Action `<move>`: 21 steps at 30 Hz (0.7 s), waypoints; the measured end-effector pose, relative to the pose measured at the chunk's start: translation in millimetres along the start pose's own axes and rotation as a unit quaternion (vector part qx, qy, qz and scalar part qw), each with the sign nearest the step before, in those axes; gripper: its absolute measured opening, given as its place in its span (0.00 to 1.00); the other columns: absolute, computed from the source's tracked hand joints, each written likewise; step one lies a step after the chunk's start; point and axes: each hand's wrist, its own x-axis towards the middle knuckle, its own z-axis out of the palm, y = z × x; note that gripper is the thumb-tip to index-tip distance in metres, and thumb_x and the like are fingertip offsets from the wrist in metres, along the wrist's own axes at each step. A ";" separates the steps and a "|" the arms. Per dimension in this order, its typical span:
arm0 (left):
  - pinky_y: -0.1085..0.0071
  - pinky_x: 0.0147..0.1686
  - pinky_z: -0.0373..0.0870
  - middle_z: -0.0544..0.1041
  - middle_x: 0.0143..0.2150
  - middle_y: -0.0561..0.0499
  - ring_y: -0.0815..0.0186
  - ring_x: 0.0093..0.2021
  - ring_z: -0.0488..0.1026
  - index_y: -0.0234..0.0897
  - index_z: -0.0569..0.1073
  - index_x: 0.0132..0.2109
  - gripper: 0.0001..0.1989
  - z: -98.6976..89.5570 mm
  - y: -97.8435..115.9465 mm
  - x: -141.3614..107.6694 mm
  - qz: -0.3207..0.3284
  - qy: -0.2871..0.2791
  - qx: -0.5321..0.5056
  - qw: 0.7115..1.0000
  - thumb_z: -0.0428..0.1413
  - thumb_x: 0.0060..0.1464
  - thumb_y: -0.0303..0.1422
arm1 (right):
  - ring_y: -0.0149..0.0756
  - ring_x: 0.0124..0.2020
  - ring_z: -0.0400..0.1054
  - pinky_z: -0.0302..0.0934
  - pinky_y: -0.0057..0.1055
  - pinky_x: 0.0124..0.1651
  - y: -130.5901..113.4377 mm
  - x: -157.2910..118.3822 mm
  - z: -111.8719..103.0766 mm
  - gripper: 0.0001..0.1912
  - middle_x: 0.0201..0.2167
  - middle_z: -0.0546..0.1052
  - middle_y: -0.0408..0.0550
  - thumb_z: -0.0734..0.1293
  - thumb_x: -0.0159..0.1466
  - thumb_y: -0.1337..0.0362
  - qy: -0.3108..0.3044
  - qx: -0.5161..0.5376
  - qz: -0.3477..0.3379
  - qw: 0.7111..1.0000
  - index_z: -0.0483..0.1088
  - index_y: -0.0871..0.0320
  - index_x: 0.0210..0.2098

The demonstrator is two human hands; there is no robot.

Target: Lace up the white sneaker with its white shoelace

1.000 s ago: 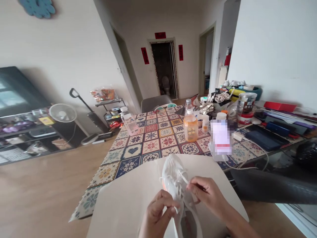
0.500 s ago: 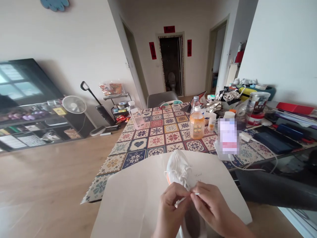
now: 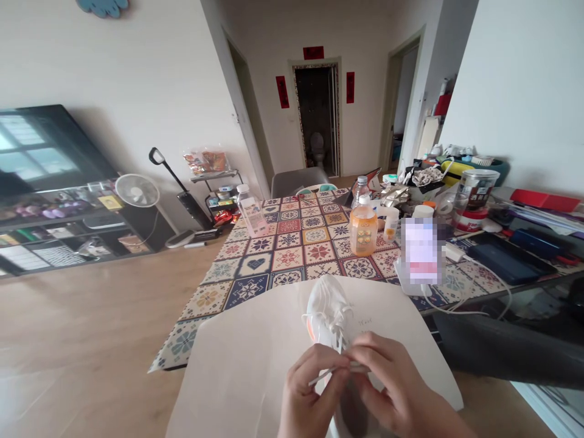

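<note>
A white sneaker (image 3: 326, 299) lies on a white board (image 3: 237, 365), its toe pointing away from me and its opening near my wrists. Over the upper part of the shoe, my left hand (image 3: 312, 384) pinches a white shoelace (image 3: 319, 377) between thumb and fingers. My right hand (image 3: 387, 380) is closed on the lace as well, its fingertips meeting those of my left hand. A piece of lace sticks out to the left of my left fingers. The fingers hide part of the tongue and the lace where they meet.
Beyond the board is a table with a patterned cloth (image 3: 287, 258). On it stand an orange bottle (image 3: 364, 231), a clear pinkish bottle (image 3: 252, 213) and a phone (image 3: 420, 249) on a stand with a white cable. Boxes, jars and papers crowd the right side.
My left hand has shifted slightly left and down, and its fingers have turned. The right fingers have curled further over the lace. More lace now shows to the left of my left fingers.
</note>
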 end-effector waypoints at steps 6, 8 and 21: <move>0.71 0.29 0.70 0.80 0.25 0.48 0.62 0.26 0.74 0.43 0.86 0.34 0.05 -2.2 1.5 0.9 0.014 -0.004 -0.013 1.000 0.64 0.57 0.35 | 0.37 0.32 0.74 0.67 0.28 0.33 3.9 -0.4 9.1 0.11 0.33 0.76 0.47 0.62 0.63 0.75 0.026 0.034 0.016 0.999 0.69 0.53 0.38; 0.70 0.30 0.70 0.80 0.25 0.48 0.62 0.26 0.73 0.42 0.85 0.31 0.08 -0.6 2.9 0.4 -0.037 0.013 -0.038 0.999 0.65 0.56 0.39 | 0.38 0.31 0.74 0.68 0.29 0.34 7.0 -3.4 11.6 0.10 0.33 0.78 0.47 0.64 0.66 0.72 0.072 -0.003 -0.016 0.997 0.68 0.52 0.44; 0.71 0.39 0.75 0.80 0.27 0.50 0.64 0.33 0.77 0.36 0.80 0.26 0.17 -14.5 -1.6 13.0 -0.230 0.121 -0.314 0.913 0.72 0.44 0.45 | 0.42 0.45 0.72 0.66 0.40 0.52 13.2 -9.1 13.7 0.08 0.32 0.76 0.45 0.64 0.73 0.54 0.213 0.379 0.088 0.896 0.68 0.47 0.38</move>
